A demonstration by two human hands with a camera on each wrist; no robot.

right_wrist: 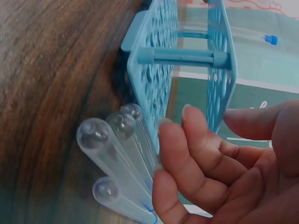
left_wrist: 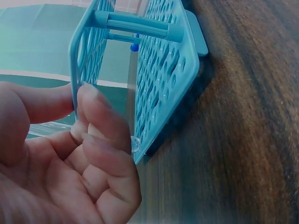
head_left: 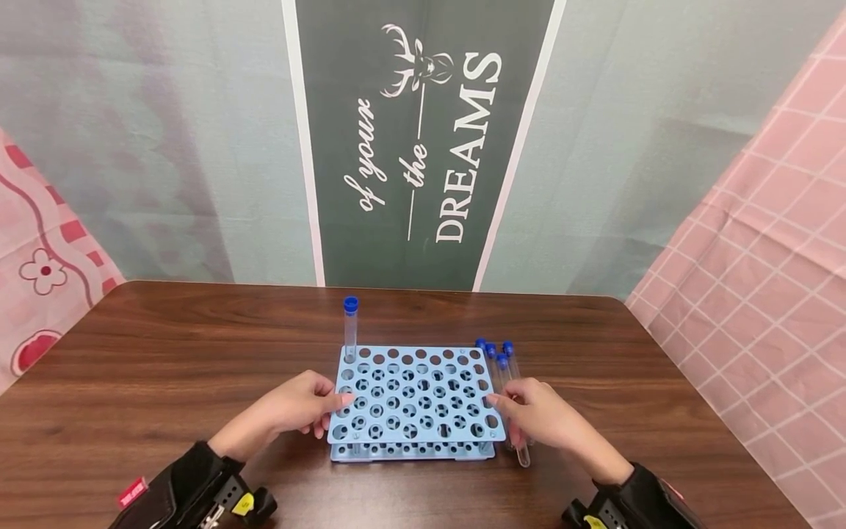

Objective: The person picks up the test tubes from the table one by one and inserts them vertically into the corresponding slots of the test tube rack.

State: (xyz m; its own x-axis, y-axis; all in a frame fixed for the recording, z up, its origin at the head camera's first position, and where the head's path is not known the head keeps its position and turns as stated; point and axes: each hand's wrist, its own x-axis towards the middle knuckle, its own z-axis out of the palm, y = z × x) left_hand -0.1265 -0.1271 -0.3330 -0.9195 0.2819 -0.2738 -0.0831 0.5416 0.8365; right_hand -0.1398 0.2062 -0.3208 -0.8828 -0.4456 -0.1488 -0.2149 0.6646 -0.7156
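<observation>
A light-blue test tube rack [head_left: 423, 442] with rows of round holes stands on the table. One clear test tube [head_left: 351, 327] with a blue cap is upright in its far left corner hole. My left hand [head_left: 294, 404] pinches the rack's upper plate at the left edge, thumb on top and fingers beneath. At the opposite edge my right hand [head_left: 542, 415] pinches the same plate. Several blue-capped test tubes [right_wrist: 110, 149] lie on the table beside the rack, under and behind the right hand, which partly hides them in the head view.
The brown wooden table [head_left: 198, 345] reaches back to a grey-green curtain [head_left: 218, 147] with white lettering on a dark band. Pink patterned cloth [head_left: 760, 308] hangs along the right side, and another pink cloth [head_left: 40, 242] at the left.
</observation>
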